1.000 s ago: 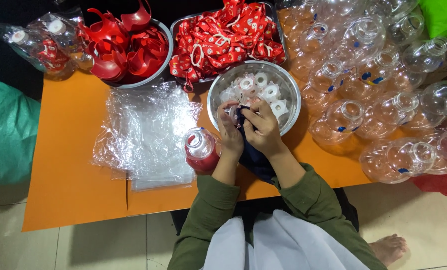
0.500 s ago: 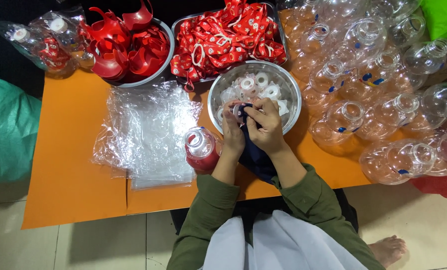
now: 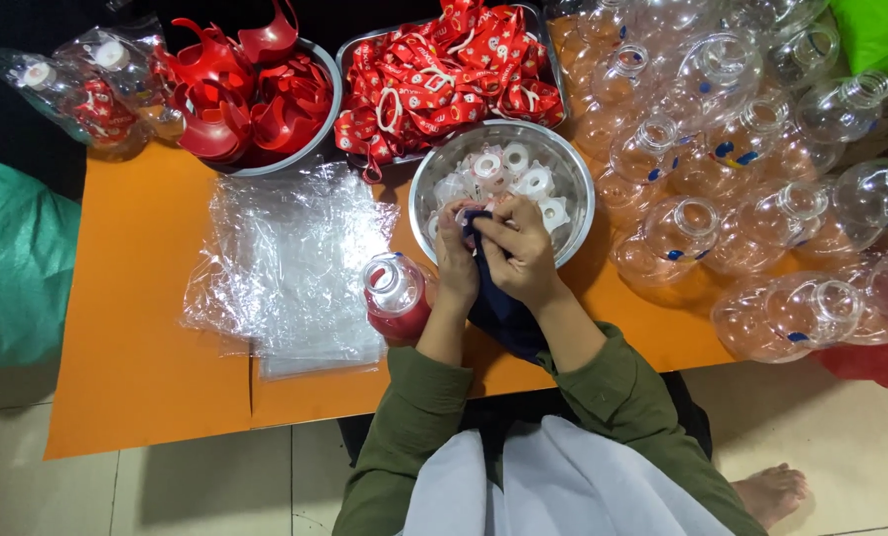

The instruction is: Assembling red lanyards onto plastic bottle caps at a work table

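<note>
**Two hands working a dark cloth at the steel bowl**

Both hands are meeting at the near rim of the steel bowl (image 3: 573, 223), which is sitting on the orange table (image 3: 136, 328). The left hand (image 3: 456, 260) is curling narrowly around a small white cap (image 3: 461, 212) at the bowl's edge, its fingers closed on it. The right hand (image 3: 519, 250) is pinching a dark blue cloth (image 3: 503, 316) against that cap, fingers bent and closed; the cloth is trailing from the bowl's rim toward the person's green sleeves. More white caps (image 3: 508, 174) are lying inside the bowl. Just left of the bowl a bottle with red inside (image 3: 396, 296) is standing close to the left wrist. Further left of the bowl, clear plastic bags (image 3: 285, 263) are lying in a flat heap. Behind the bowl a tray of red ribbons (image 3: 444, 69) is sitting, and to the bowl's right empty clear bottles (image 3: 761, 199) are crowding together.
</note>
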